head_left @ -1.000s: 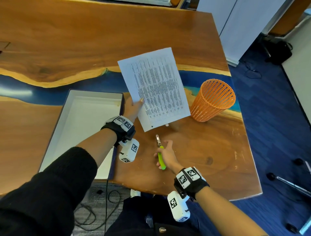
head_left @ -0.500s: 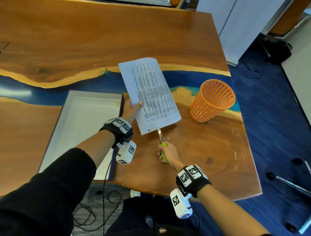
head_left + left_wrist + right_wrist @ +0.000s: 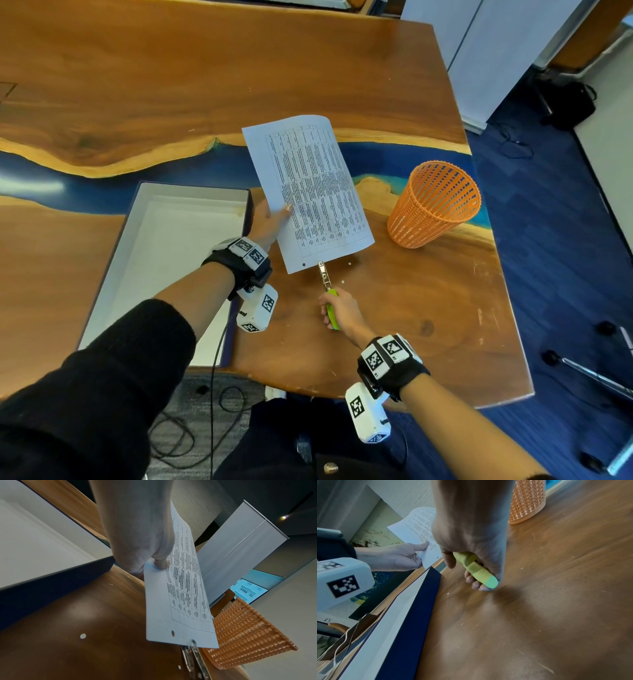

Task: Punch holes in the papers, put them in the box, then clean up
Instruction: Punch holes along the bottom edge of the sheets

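Observation:
My left hand [image 3: 270, 219] pinches a printed sheet of paper [image 3: 308, 185] by its left edge and holds it tilted above the table. One punched hole [image 3: 172, 633] shows near the sheet's lower corner. My right hand [image 3: 339, 310] grips the green handles of a hole punch [image 3: 328, 294]. The punch's metal head [image 3: 193, 644] sits over the sheet's bottom edge, right of that hole. The open white box [image 3: 171, 260] with dark blue sides lies on the table left of both hands.
An orange mesh basket [image 3: 435, 202] stands on the table to the right of the paper. Small white paper dots [image 3: 83, 636] lie on the wood under the sheet. The table's front edge [image 3: 342, 394] is close behind my right wrist.
The sheet came down and tilted more edge-on. My right hand lifted the punch forward until its head reached the paper's bottom edge.

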The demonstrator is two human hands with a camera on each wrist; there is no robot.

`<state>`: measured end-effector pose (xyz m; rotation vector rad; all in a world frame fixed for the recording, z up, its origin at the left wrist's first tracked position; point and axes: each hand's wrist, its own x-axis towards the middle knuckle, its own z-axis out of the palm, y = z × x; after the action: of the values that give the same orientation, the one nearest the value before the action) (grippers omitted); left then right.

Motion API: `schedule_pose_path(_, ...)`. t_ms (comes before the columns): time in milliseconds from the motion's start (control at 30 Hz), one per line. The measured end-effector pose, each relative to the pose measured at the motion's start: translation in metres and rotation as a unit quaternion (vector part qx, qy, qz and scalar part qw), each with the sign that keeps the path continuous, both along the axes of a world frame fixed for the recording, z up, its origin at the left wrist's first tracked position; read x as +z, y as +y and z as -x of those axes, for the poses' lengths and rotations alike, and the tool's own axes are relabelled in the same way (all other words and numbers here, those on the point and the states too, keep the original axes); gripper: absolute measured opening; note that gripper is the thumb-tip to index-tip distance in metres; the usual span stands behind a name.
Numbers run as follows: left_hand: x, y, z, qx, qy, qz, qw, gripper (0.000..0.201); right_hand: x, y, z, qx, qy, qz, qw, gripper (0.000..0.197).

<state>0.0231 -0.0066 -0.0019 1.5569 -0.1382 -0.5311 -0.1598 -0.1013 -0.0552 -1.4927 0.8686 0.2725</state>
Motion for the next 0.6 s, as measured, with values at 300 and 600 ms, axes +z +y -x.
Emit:
schedule_pose_path(300, -0.001, 0.006, -0.001, -0.044, 0.013, -0.013, 0.999, 0.043, 0.009, 0.000, 0.000, -0.025, -0.019, -0.020, 0.999, 0.014)
schedule_pose_path(600, -0.001, 0.015, -0.001, -0.059, 0.001, -0.026, 0.998, 0.043, 0.010, -0.001, 0.003, -0.015, -0.020, 0.007, 1.000, 0.015)
